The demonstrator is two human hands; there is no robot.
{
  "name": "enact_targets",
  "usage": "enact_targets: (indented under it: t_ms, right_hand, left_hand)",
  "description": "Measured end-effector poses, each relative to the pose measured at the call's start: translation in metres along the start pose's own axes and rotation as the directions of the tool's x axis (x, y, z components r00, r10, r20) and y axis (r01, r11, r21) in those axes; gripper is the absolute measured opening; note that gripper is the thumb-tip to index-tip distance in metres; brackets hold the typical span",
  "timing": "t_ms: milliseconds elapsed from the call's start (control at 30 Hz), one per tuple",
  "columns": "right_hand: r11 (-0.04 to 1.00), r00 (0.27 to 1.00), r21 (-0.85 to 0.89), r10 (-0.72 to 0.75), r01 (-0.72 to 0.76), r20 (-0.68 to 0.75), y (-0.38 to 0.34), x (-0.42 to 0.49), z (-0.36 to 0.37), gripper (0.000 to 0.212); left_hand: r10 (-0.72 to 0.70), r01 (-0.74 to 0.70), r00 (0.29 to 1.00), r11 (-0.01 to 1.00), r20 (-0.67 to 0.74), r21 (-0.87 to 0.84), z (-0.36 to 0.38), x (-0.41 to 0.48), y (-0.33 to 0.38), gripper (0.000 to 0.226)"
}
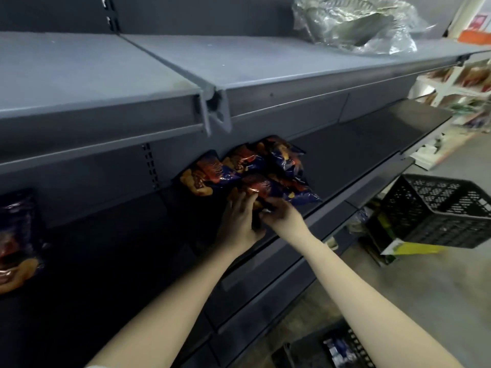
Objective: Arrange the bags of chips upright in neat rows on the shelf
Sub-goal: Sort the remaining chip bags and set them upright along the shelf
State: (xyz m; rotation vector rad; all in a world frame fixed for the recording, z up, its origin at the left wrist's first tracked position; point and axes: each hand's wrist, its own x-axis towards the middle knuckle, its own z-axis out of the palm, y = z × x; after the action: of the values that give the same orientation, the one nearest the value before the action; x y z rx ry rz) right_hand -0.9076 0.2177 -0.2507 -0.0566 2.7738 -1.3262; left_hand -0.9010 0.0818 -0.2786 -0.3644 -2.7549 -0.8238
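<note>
Several dark blue and red chip bags (pixel 249 171) lie jumbled in a heap on the middle grey shelf (pixel 372 144), leaning against its back wall. Both my hands reach under the upper shelf to the front of the heap. My left hand (pixel 239 221) and my right hand (pixel 279 211) meet on the nearest bag (pixel 261 188), fingers curled around its lower edge. One more bag of the same kind (pixel 16 240) stands upright at the far left of the shelf, partly cut off by the frame edge.
The top shelf (pixel 159 70) juts out above my hands and carries crumpled clear plastic wrap (pixel 353 22) at the right. A black plastic crate (pixel 446 208) stands on the floor to the right. A second dark crate (pixel 342 349) sits by my right forearm.
</note>
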Motion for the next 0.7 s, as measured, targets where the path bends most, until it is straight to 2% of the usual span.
enact_targets:
  t_ms: [33, 100, 200, 233, 300, 433, 633, 700]
  right_hand:
    - [1.000, 0.997, 0.006, 0.010, -0.011, 0.079, 0.006, -0.001, 0.001, 0.042]
    - [0.999, 0.996, 0.030, 0.025, -0.028, 0.087, 0.015, -0.002, 0.004, 0.042]
    - [0.991, 0.989, 0.102, 0.096, -0.085, -0.113, 0.019, 0.000, 0.001, 0.017]
    - [0.989, 0.982, 0.123, 0.104, -0.085, -0.160, 0.020, 0.001, 0.000, 0.016]
    - [0.985, 0.983, 0.162, 0.083, -0.056, -0.165, 0.022, 0.003, 0.000, 0.020]
    - [0.943, 0.990, 0.319, 0.121, -0.094, -0.068, 0.019, 0.000, 0.007, 0.040]
    - [0.846, 0.962, 0.531, 0.097, 0.055, -0.254, 0.003, -0.012, 0.027, 0.062]
    - [0.806, 0.954, 0.574, 0.039, 0.145, -0.296, -0.005, -0.014, 0.030, 0.059]
  left_hand:
    - [-0.033, 0.032, 0.999, 0.999, 0.030, 0.032, 0.007, 0.003, 0.005, 0.085]
    - [-0.123, 0.116, 0.990, 0.988, 0.074, 0.098, 0.019, 0.007, 0.010, 0.088]
    - [-0.195, 0.190, 0.980, 0.974, 0.035, 0.127, 0.027, 0.007, 0.009, 0.079]
    - [-0.194, 0.193, 0.981, 0.976, 0.004, 0.100, 0.028, 0.006, 0.009, 0.075]
    - [-0.191, 0.191, 0.981, 0.982, -0.045, -0.002, 0.028, 0.005, 0.010, 0.066]
    - [-0.162, 0.144, 0.980, 0.978, -0.117, -0.152, 0.024, -0.007, 0.016, 0.057]
    - [-0.146, 0.101, 0.980, 0.951, -0.138, -0.292, 0.013, -0.035, 0.023, 0.064]
    - [-0.167, 0.112, 0.975, 0.938, -0.143, -0.328, 0.003, -0.043, 0.020, 0.068]
